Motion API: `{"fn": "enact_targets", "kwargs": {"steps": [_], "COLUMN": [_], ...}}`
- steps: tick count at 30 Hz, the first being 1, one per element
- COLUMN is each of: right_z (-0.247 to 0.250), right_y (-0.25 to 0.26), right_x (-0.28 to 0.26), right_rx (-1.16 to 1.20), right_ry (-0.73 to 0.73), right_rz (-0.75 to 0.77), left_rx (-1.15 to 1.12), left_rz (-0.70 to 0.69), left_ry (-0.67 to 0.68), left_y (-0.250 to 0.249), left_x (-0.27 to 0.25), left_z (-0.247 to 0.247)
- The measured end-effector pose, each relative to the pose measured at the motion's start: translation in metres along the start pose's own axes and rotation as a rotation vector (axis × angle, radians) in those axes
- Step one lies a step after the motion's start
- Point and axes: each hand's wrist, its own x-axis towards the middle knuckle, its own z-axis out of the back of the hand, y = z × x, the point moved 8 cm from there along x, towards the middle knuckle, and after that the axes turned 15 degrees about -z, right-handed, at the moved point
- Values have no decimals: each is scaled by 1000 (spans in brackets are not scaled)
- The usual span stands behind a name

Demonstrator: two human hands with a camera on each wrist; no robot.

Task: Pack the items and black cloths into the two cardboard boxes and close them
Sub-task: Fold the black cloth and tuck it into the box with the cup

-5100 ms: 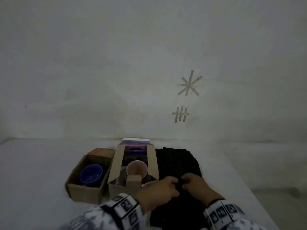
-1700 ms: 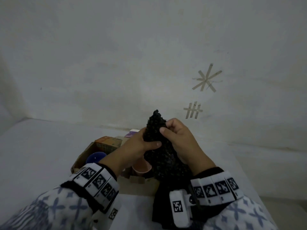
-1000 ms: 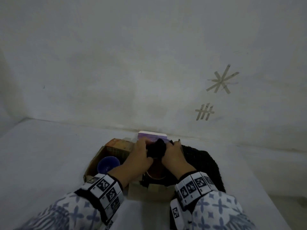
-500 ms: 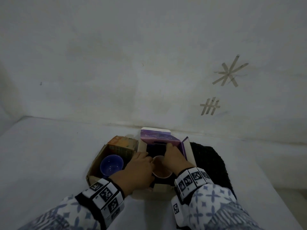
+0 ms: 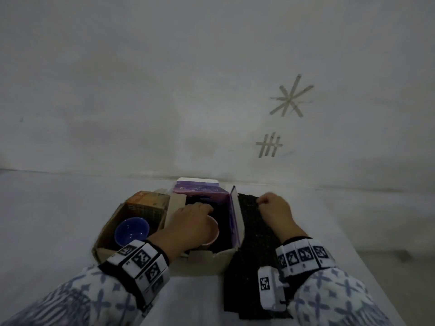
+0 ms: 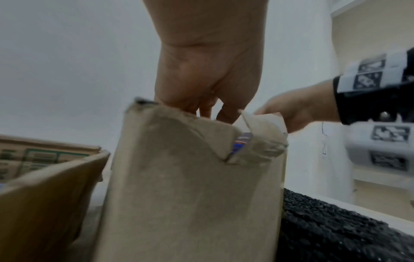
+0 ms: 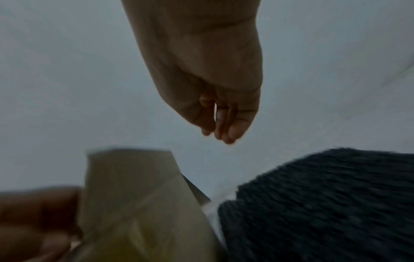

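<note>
Mostly I see my left hand [image 5: 188, 229] covering the cup [image 5: 213, 234] in the box [image 5: 211, 262], grip unclear, right hand [image 5: 275, 212] loosely curled over the cloth [image 5: 254, 234], holding nothing.

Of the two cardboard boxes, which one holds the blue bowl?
The left cardboard box, the plain brown one, holds the blue bowl. The right box, with purple printed flaps, holds a pink cup under the left hand.

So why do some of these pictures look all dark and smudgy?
Head view: dim room, yet the round blue bowl looks fairly sharp. Left wrist view: the brown cardboard box is clear enough, while the right hand smears. Right wrist view: darkest and blurriest, the knobbly black cloth streaked.
</note>
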Motion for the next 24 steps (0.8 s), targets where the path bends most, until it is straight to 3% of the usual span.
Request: {"fn": "enact_targets", "kwargs": {"steps": [4, 10, 15, 19, 21, 24], "right_z": [-78, -107, -67, 16, 41, 48], "right_y": [-66, -89, -83, -32, 2, 50], "right_x": [-7, -13, 4, -14, -38, -81], "right_rx": [-397, -466, -156, 157, 348, 664], "right_ry": [264, 81, 119, -21, 75, 446], "right_rz": [-37, 148, 69, 184, 268, 362], "left_rx": [-97, -70, -171, -523, -766, -1136], "left_rz": [15, 55, 68, 79, 46, -4], "left_ry": [21, 64, -55, -187, -227, -295], "left_y": [-17, -25, -28, -44, -56, -69], "left_x": [8, 4, -3, -5, -3, -2], "left_z": [-17, -30, -13, 14, 26, 40]}}
